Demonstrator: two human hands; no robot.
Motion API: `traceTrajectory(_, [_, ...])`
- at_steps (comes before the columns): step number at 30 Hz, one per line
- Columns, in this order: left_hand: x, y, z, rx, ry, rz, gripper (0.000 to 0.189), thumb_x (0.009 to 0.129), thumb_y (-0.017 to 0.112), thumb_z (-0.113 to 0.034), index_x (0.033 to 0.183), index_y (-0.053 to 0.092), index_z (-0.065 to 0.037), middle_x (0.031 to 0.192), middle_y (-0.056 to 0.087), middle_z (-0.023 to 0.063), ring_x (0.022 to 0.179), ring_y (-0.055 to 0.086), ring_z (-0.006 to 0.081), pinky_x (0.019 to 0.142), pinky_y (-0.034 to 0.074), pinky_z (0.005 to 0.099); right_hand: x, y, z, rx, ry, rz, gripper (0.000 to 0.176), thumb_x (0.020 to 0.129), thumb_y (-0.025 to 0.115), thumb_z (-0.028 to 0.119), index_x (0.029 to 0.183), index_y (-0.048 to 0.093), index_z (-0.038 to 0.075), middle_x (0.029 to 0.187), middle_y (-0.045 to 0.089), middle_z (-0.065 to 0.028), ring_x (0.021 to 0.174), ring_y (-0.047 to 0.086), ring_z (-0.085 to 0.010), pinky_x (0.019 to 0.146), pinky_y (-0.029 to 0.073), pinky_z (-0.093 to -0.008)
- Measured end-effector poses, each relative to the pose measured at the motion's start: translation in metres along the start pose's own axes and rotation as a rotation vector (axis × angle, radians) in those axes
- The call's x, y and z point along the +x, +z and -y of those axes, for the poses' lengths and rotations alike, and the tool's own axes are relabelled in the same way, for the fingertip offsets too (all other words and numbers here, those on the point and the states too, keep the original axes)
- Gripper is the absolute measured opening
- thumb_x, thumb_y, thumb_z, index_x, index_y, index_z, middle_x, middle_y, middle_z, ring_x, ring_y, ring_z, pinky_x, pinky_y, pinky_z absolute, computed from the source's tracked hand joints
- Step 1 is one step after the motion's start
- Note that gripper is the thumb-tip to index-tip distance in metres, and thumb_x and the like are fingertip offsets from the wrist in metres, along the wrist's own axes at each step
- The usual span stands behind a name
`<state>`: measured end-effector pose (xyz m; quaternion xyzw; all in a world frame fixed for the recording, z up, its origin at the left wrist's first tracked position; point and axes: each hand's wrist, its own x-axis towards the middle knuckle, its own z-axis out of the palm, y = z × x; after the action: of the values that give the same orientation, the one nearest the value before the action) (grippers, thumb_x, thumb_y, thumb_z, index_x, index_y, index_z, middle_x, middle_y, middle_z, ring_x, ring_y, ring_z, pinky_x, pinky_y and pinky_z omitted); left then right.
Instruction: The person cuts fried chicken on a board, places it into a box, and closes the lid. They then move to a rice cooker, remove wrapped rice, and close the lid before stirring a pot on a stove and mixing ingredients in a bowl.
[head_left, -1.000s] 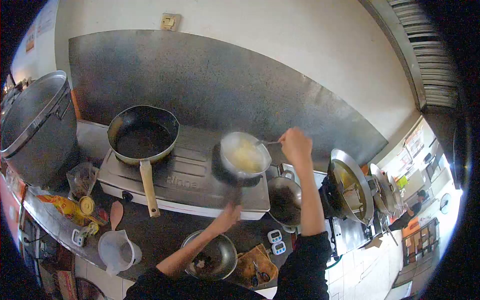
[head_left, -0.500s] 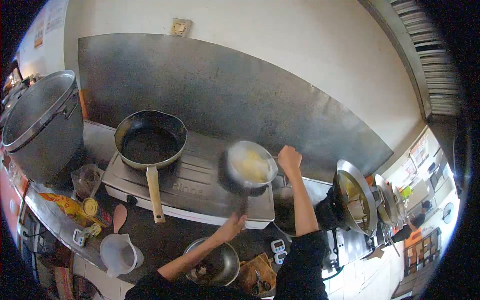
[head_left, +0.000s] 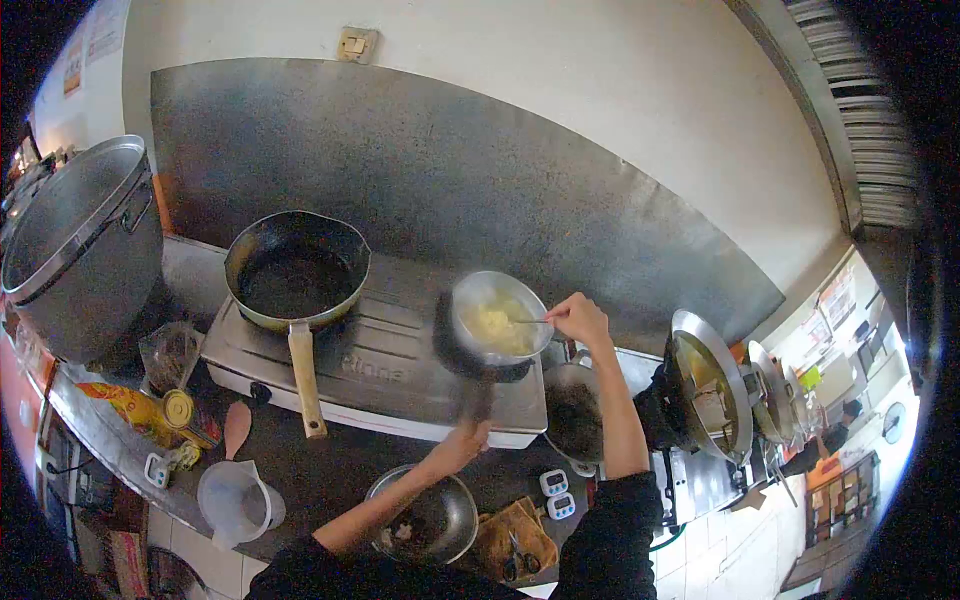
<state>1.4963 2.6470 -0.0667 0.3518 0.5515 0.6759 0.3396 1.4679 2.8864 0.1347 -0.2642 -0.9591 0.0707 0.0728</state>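
Observation:
A round silver-grey pan (head_left: 536, 347) with soft yellow food (head_left: 500, 322) inside is tilted over the right burner of the stove. Its dark handle (head_left: 477, 402) is blurred and runs down to my left hand (head_left: 461, 449), whose fingers are wrapped round it. My right hand (head_left: 580, 320), at the pan's right rim, pinches a thin metal utensil (head_left: 532, 321). The utensil's tip reaches into the yellow food, so its kind is hidden.
A black frying pan (head_left: 300, 275) sits on the stove's (head_left: 385, 350) left side, handle jutting forward. A large pot (head_left: 85, 250) stands at far left. In front are a plastic jug (head_left: 240, 505), steel bowl (head_left: 450, 520), scissors (head_left: 520, 560) and timers (head_left: 555, 483). Woks (head_left: 715, 385) stand right.
My right hand has lowered slightly and moved right, and the utensil shows more clearly. The yellow food has shifted within the pan. My left hand keeps its grip on the handle.

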Motion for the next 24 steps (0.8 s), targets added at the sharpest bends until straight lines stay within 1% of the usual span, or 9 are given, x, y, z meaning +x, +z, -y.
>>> traceTrajectory(3, [0.003, 0.004, 0.016, -0.088, 0.054, -0.054, 0.040, 0.092, 0.037, -0.033, 0.113, 0.029, -0.001, 0.073, 0.046, 0.0073, 0.059, 0.045, 0.0161, 0.053, 0.041, 0.0323, -0.030, -0.004, 0.024, -0.115, -0.131, -0.160, 0.011, 0.068, 0.063, 0.020, 0.071, 0.068, 0.011, 0.067, 0.063, -0.0067, 0.069, 0.062, -0.0259, 0.063, 0.048, -0.0382])
traceTrajectory(5, [0.011, 0.003, 0.027, -0.066, -0.028, -0.072, 0.041, 0.091, 0.038, -0.035, 0.112, 0.030, 0.000, 0.072, 0.045, 0.0073, 0.059, 0.044, 0.0158, 0.053, 0.041, 0.0322, -0.048, 0.011, 0.039, -0.252, -0.153, -0.237, 0.010, 0.068, 0.062, 0.016, 0.068, 0.064, 0.007, 0.074, 0.062, -0.0092, 0.069, 0.062, -0.0284, 0.062, 0.048, -0.0399])
traceTrajectory(9, [0.001, -0.002, -0.005, 0.117, 0.052, -0.018, 0.042, 0.091, 0.039, -0.035, 0.109, 0.033, 0.002, 0.071, 0.045, 0.0078, 0.061, 0.044, 0.0159, 0.053, 0.040, 0.0313, -0.069, 0.036, 0.056, -0.393, -0.337, -0.294, 0.009, 0.065, 0.061, 0.010, 0.065, 0.061, 0.001, 0.090, 0.058, -0.0155, 0.068, 0.062, -0.0312, 0.060, 0.048, -0.0411])
traceTrajectory(10, [0.002, -0.001, -0.003, 0.034, 0.006, -0.010, 0.042, 0.090, 0.039, -0.035, 0.108, 0.034, 0.002, 0.071, 0.045, 0.0079, 0.061, 0.044, 0.0158, 0.053, 0.040, 0.0310, -0.064, 0.044, 0.048, -0.405, -0.343, -0.303, 0.007, 0.064, 0.058, 0.007, 0.067, 0.062, 0.002, 0.097, 0.054, -0.0171, 0.070, 0.062, -0.0316, 0.061, 0.048, -0.0407])
traceTrajectory(13, [0.007, 0.002, 0.017, -0.068, -0.031, -0.054, 0.042, 0.090, 0.040, -0.034, 0.109, 0.034, 0.003, 0.071, 0.045, 0.0076, 0.062, 0.043, 0.0154, 0.053, 0.039, 0.0301, -0.054, 0.041, 0.044, -0.399, -0.320, -0.317, 0.007, 0.066, 0.056, 0.006, 0.067, 0.062, 0.003, 0.092, 0.054, -0.0167, 0.070, 0.061, -0.0317, 0.060, 0.048, -0.0408])
traceTrajectory(17, [0.006, 0.001, 0.009, -0.056, -0.069, -0.053, 0.042, 0.091, 0.040, -0.032, 0.115, 0.031, 0.002, 0.071, 0.044, 0.0070, 0.062, 0.043, 0.0154, 0.055, 0.039, 0.0308, -0.062, 0.017, 0.057, -0.447, -0.495, -0.499, 0.010, 0.067, 0.055, 0.008, 0.069, 0.063, 0.005, 0.087, 0.053, -0.0146, 0.071, 0.060, -0.0293, 0.060, 0.048, -0.0389])
traceTrajectory(20, [0.014, 0.000, 0.033, 0.028, 0.044, -0.056, 0.044, 0.091, 0.039, -0.030, 0.121, 0.026, -0.001, 0.070, 0.044, 0.0081, 0.062, 0.043, 0.0166, 0.056, 0.039, 0.0323, -0.067, 0.029, 0.059, -0.470, -0.463, -0.444, 0.010, 0.066, 0.055, 0.009, 0.070, 0.063, 0.005, 0.084, 0.052, -0.0135, 0.072, 0.058, -0.0279, 0.060, 0.048, -0.0373])
traceTrajectory(22, [0.004, 0.001, 0.004, -0.074, -0.011, 0.000, 0.043, 0.091, 0.039, -0.028, 0.122, 0.024, -0.002, 0.070, 0.044, 0.0094, 0.062, 0.044, 0.0175, 0.057, 0.040, 0.0331, -0.058, 0.039, 0.055, -0.344, -0.366, -0.412, 0.011, 0.067, 0.055, 0.009, 0.070, 0.063, 0.003, 0.084, 0.052, -0.0135, 0.072, 0.058, -0.0279, 0.060, 0.048, -0.0373])
traceTrajectory(24, [0.001, -0.001, -0.017, -0.066, -0.061, 0.020, 0.042, 0.091, 0.039, -0.027, 0.123, 0.024, -0.003, 0.069, 0.043, 0.0093, 0.062, 0.043, 0.0174, 0.057, 0.040, 0.0329, -0.066, 0.004, 0.059, -0.330, -0.394, -0.423, 0.012, 0.068, 0.054, 0.009, 0.070, 0.062, 0.000, 0.087, 0.053, -0.0151, 0.071, 0.059, -0.0292, 0.059, 0.049, -0.0393])
